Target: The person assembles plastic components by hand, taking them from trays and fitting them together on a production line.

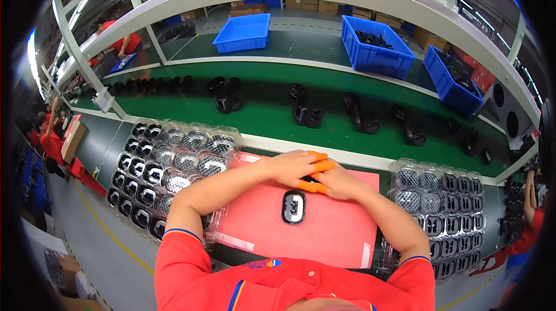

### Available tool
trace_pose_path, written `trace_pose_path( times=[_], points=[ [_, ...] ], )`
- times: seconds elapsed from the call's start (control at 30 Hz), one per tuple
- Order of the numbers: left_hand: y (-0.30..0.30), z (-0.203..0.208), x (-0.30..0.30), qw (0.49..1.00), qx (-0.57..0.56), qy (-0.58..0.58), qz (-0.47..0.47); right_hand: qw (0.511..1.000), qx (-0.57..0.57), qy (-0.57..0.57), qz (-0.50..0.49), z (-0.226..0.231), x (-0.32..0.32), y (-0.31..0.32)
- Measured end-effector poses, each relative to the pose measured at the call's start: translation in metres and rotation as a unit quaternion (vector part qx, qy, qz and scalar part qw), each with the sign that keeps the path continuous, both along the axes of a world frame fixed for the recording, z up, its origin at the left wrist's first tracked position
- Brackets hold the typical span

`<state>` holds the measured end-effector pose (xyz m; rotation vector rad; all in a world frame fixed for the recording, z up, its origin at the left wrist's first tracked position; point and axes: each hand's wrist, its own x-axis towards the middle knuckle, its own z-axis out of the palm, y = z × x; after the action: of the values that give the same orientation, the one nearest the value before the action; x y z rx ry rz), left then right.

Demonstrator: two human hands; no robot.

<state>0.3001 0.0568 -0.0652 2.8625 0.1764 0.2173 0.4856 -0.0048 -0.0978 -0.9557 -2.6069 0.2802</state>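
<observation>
L hand (pixel 294 167), R hand (pixel 340 183) together, far side of mat (pixel 341 230), dark pc (pixel 309 179) between; can't tell if grip's clamped. Steady it clear of mid-mat shell (pixel 293 207).

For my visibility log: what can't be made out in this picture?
All in the head view:
- Black part at the hands: shape mostly hidden by the orange-covered fingers.
- Black pieces in the middle blue bin: too small and jumbled to tell apart.
- Co-worker at far right: cut off by the dark lens rim.
</observation>
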Motion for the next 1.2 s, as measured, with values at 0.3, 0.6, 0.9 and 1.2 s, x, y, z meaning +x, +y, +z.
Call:
trace_pose_path(
  times=[0.3,0.6,0.9,1.2],
  points=[
    [0.005,0.005,-0.003,0.999,-0.018,0.031,0.01,0.999,-0.026,-0.019,0.003,-0.004,0.005,0.006],
    [0.011,0.007,-0.006,0.999,-0.034,0.002,0.026,0.999,-0.029,0.004,-0.012,0.004,0.0,0.004],
    [0.027,0.008,-0.017,0.997,-0.027,0.026,0.072,0.997,0.035,0.067,-0.029,0.007,0.012,0.01],
    [0.029,-0.003,-0.019,0.998,0.029,0.002,0.056,0.997,0.04,0.07,-0.012,0.009,0.016,0.008]
  ],
)
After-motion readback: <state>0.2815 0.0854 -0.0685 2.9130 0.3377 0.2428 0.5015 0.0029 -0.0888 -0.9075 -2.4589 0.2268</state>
